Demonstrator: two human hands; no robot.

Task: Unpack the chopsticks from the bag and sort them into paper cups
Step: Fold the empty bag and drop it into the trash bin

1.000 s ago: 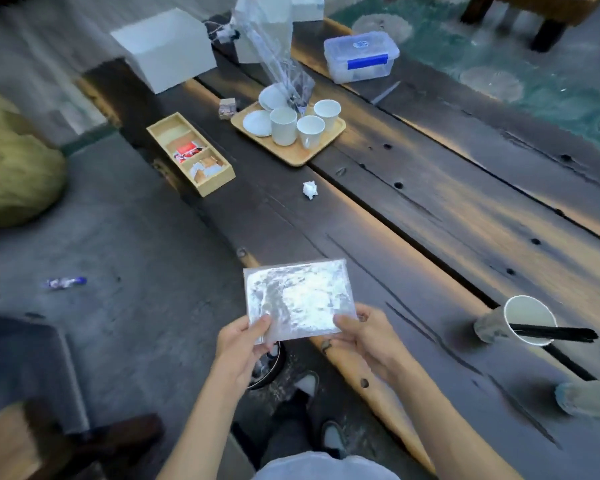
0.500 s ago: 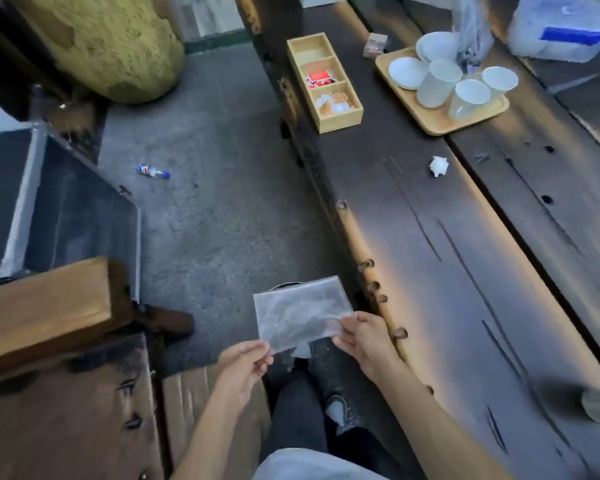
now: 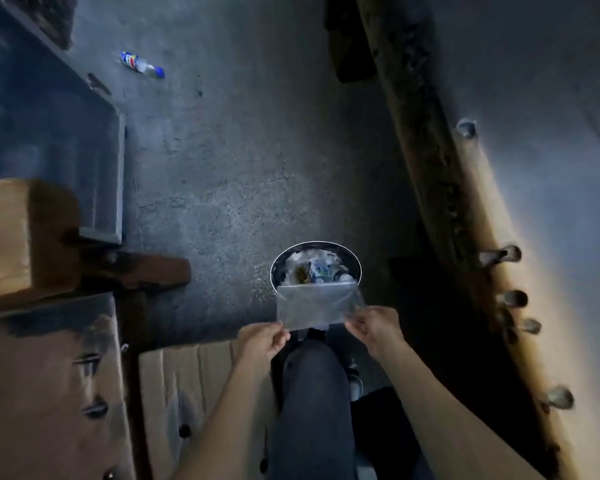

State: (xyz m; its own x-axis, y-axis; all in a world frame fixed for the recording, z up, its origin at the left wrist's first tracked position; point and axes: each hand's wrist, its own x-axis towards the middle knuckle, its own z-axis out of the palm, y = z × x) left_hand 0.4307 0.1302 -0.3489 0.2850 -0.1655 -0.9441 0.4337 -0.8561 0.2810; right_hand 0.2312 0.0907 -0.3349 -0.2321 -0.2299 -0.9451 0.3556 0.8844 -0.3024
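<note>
Clear bag [image 3: 317, 304], pinched by both hands [image 3: 264, 339] [image 3: 374, 325], now hovers over bin [image 3: 291, 258].

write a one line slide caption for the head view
Both hands, left and right, hold an empty clear bag above a round trash bin on the floor.

- the plastic bag [image 3: 317, 303] is pinched at its two near corners, left hand [image 3: 262, 341] on the left one, right hand [image 3: 373, 327] on the right
- bag sits over the near rim of a round trash bin [image 3: 278, 261] on the floor, which has a carton [image 3: 318, 270] and other rubbish in it
- person's knee [image 3: 312, 375] is right below the bag, between the forearms
- table edge [image 3: 465, 209] runs along the right
- flat cardboard [image 3: 174, 382] on the floor left of the knee
- small bottle [image 3: 141, 64] lying on the floor far off, upper left
</note>
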